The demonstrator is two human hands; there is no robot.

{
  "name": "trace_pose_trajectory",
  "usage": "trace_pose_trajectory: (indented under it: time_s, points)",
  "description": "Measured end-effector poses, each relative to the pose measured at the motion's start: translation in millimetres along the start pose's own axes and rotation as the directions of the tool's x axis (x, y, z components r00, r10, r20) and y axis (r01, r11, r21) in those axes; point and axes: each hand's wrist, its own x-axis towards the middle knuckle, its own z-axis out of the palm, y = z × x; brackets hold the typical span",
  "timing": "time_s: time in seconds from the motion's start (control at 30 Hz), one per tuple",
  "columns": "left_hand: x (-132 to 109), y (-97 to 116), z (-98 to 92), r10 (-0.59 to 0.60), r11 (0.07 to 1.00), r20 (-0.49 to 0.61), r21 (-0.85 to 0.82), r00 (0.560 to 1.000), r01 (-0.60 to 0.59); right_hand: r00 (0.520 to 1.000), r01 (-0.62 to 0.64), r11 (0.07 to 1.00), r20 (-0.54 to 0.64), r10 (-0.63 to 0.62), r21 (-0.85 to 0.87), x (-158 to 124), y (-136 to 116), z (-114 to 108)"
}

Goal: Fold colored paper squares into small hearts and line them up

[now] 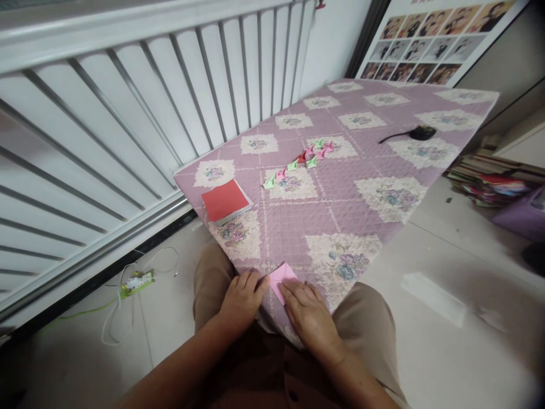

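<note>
A small folded piece of pink paper [283, 275] lies on the table's near corner, creases showing on its upper face. My right hand [307, 309] rests over its right side, fingers stretched out and lying on the paper. At the left edge of the paper is my left hand [244, 295], its thumb tip touching the corner and its other fingers laid on the cloth. Farther up the table is a loose group of small folded paper pieces, among them a green one [269, 182], a pink one [281, 173] and a red one [301, 157].
A stack of paper squares with a red top sheet [225, 200] sits at the table's left edge. A black object with a cord or handle [423, 133] lies far right on the flowered tablecloth [289, 218]. A white radiator [238, 74] borders the left; a power strip [137, 284] is on the floor.
</note>
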Motion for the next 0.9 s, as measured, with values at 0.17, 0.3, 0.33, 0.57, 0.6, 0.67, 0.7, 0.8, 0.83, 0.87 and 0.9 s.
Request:
trace_pose_trajectory:
  time_s: [0.17, 0.3, 0.33, 0.57, 0.6, 0.67, 0.7, 0.8, 0.83, 0.87, 0.9]
  points:
    - [2, 0, -1.9, -0.045, 0.999, -0.011, -0.022, 0.999, 0.044, 1.000, -0.004, 1.000, 0.027, 0.004, -0.028, 0, -1, 0]
    - [3, 9, 0.7, -0.094, 0.992, -0.116, -0.096, 0.989, 0.083, 0.999, -0.033, 0.998, 0.025, 0.034, -0.045, 0, -3, 3]
    - [3, 13, 2.8, -0.065, 0.992, -0.153, -0.117, 0.986, 0.047, 0.999, -0.040, 0.998, 0.022, 0.041, -0.044, 0, -4, 3]
    - [1, 29, 18.2, 0.029, 0.990, -0.192, -0.133, 0.981, -0.055, 0.998, -0.059, 0.998, 0.009, 0.059, -0.021, 0, -5, 4]
    - [1, 29, 18.8, 0.029, 0.991, -0.177, -0.127, 0.984, -0.052, 0.998, -0.059, 0.998, 0.010, 0.059, -0.015, 0, -5, 4]
    - [1, 28, 18.3, 0.027, 0.992, -0.153, -0.119, 0.988, -0.046, 0.998, -0.059, 0.998, 0.012, 0.059, 0.002, 1, -6, 3]
    - [1, 28, 17.3, 0.025, 0.992, -0.144, -0.119, 0.989, -0.042, 0.998, -0.059, 0.998, 0.014, 0.059, 0.011, 1, -6, 2]
    - [4, 29, 11.0, 0.010, 0.993, -0.096, -0.117, 0.995, -0.021, 0.997, -0.076, 0.997, 0.022, 0.075, 0.027, 1, -6, 0]
    - [6, 29, 8.1, 0.007, 0.994, -0.071, -0.113, 0.997, -0.015, 0.997, -0.080, 0.996, 0.024, 0.080, 0.029, 0, -5, -1]
    - [8, 29, 4.9, 0.007, 0.994, -0.044, -0.106, 0.999, -0.012, 0.997, -0.080, 0.996, 0.026, 0.079, 0.029, 0, -3, -2]
    - [10, 29, 1.7, 0.008, 0.995, -0.017, -0.100, 1.000, -0.010, 0.997, -0.075, 0.997, 0.026, 0.074, 0.026, -1, -2, -3]
